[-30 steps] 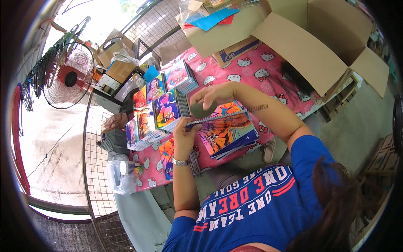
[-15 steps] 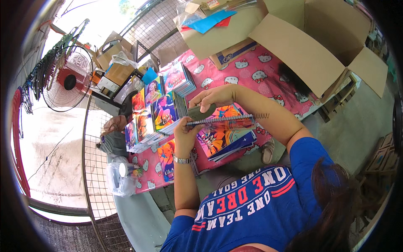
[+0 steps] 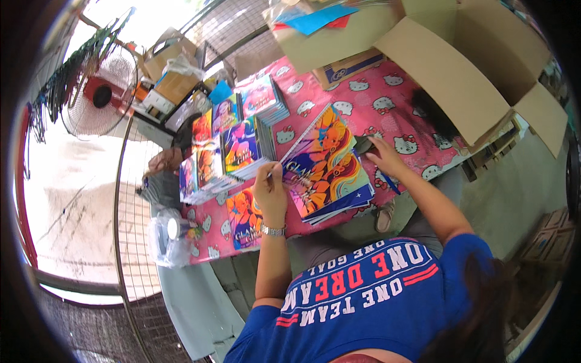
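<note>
My left hand (image 3: 270,186), with a metal watch on its wrist, pinches the lower left corner of a colourful notebook (image 3: 327,142). This notebook has an illustrated cover and lies tilted over a small stack of similar booklets (image 3: 348,196). Its pale bound edge runs up and away from my fingers. To the right, my right hand (image 3: 385,158) has its fingers bent around or against a dark olive object (image 3: 364,145) beside the notebook's right edge. What that object is, I cannot make out. A slim dark blue item (image 3: 390,183) lies just below this hand.
Several stacks of notebooks (image 3: 242,145) stand left of centre on the pink patterned tablecloth (image 3: 296,130). Another notebook (image 3: 245,218) lies near the front edge. A large open carton (image 3: 445,72) is at the right. A fan (image 3: 100,94) and a plastic-wrapped cup (image 3: 174,228) are at the left.
The notebook, earlier held edge-up with a wire coil sticking out at its right end, now lies cover-up over the stack. My right hand has moved right and down, away from the bound edge.
</note>
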The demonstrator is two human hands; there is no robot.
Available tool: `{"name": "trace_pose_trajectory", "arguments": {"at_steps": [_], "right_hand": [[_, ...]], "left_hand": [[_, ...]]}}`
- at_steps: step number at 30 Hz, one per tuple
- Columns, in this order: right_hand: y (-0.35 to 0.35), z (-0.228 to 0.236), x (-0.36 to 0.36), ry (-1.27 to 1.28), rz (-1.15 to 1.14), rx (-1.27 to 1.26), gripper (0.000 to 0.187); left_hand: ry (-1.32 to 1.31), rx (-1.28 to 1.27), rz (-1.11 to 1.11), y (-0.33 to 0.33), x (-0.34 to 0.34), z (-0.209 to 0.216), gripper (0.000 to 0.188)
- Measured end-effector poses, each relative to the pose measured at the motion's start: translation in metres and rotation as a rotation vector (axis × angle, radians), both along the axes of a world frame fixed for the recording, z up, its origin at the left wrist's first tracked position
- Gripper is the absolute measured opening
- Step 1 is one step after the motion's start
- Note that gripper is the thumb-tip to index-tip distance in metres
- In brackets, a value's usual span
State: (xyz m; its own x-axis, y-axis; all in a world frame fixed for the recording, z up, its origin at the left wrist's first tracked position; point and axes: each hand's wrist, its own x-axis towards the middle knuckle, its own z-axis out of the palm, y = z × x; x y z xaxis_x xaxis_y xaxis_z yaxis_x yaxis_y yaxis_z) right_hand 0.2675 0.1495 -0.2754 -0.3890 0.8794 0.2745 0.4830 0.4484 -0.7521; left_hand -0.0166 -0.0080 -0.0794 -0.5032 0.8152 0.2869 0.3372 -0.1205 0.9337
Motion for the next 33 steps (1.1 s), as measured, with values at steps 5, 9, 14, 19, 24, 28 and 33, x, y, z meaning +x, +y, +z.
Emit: {"name": "trace_pose_trajectory", "arguments": {"at_steps": [5,9,14,19,24,28,33], "right_hand": [[-0.103,0.009,0.036,-0.486,-0.162,0.2,0.063],[-0.084,0.013,0.047,-0.333,-0.174,-0.059,0.054],[-0.086,0.135,0.002,0.165,-0.108,0.29,0.05],[-0.1,0.205,-0.054,0.284,0.265,0.317,0.057],[-0.105,0.216,-0.086,0.327,0.333,0.24,0.058],[-0.109,0.215,-0.092,0.2,0.289,0.406,0.056],[-0.115,0.226,-0.095,0.1,0.284,0.474,0.052]], "left_hand": [[0.066,0.079,-0.005,0.014,0.013,-0.001,0.019],[0.165,0.077,-0.062,0.016,0.004,-0.007,0.026],[0.132,0.026,-0.002,0.013,0.005,-0.001,0.031],[0.037,0.122,-0.056,0.018,0.0,-0.011,0.03],[0.044,0.095,0.0,0.013,0.008,-0.008,0.015],[-0.063,0.18,-0.036,0.009,0.023,0.007,0.008],[-0.037,0.13,-0.069,0.006,0.006,-0.011,0.011]]}}
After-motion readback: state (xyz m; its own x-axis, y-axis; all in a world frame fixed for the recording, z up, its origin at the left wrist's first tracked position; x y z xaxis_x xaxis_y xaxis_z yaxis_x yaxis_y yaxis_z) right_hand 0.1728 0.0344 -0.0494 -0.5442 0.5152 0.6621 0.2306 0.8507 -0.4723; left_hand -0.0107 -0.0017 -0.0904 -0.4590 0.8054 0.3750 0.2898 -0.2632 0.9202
